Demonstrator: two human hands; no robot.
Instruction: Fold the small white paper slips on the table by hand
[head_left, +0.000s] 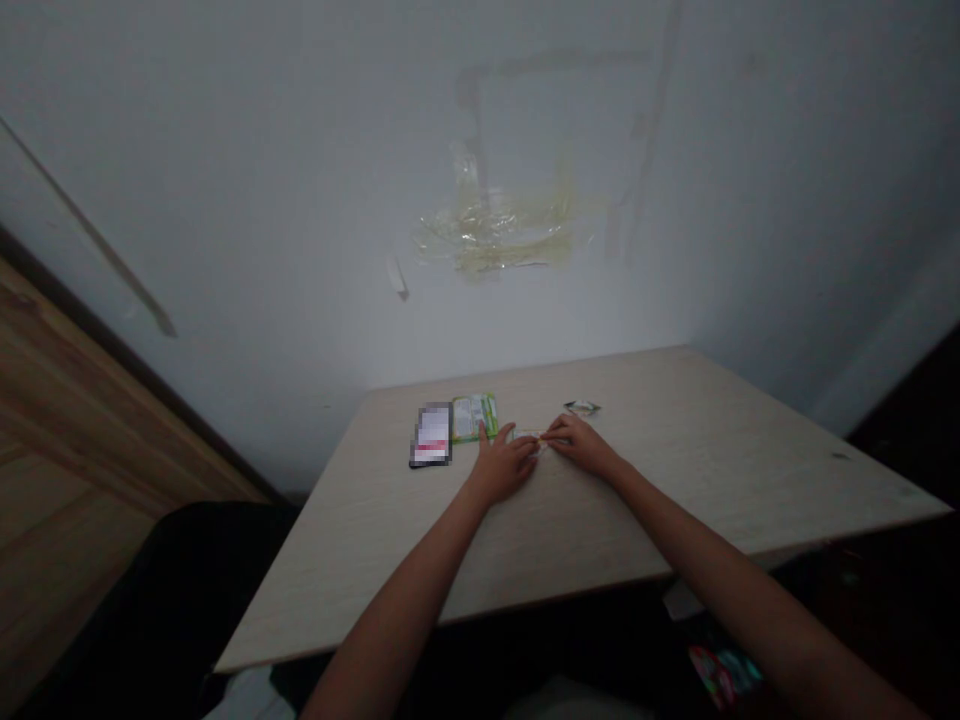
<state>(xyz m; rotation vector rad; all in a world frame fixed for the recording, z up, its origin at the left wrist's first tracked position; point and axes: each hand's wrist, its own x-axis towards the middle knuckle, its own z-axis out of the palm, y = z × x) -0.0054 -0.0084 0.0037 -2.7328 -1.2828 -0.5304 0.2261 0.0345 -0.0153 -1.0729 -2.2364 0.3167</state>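
Note:
A small whitish piece [541, 441], perhaps paper or plastic, lies between my two hands low over the table. My left hand [504, 466] rests at its left side, the fingers nearest my right hand closed on it and the others spread out. At the other end, my right hand [577, 443] pinches the piece with its fingertips. The fingers cover much of it, and its exact kind is too small to make out. A green and white printed packet [474, 416] lies flat by the fingers of my left hand. Just beyond my right hand is a small torn-looking wrapper [582, 407].
Left of the packet a phone [432, 436] with a blurred screen lies on the pale wooden table [360, 540]. A wall [315, 250] with old clear tape [510, 235] rises behind the table. A wooden panel [67, 430] stands at left. Dark, unclear items are below the front edge.

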